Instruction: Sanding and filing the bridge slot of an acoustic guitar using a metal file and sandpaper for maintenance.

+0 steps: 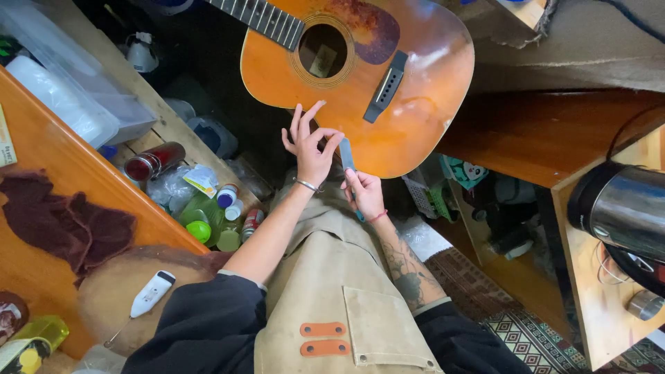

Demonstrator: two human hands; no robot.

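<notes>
My right hand pinches the small grey file, my left hand steadies its tip, fingers loose; I'd keep strokes light along the guitar edge at 12 o'clock.

Dark red rag sits on the wooden counter, white handheld gadget near its front edge. Bottles and a red can crowd the lower shelf. Shiny metal kettle far right.

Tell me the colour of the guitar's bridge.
Dark brown, nearly black bridge, head view.
</notes>
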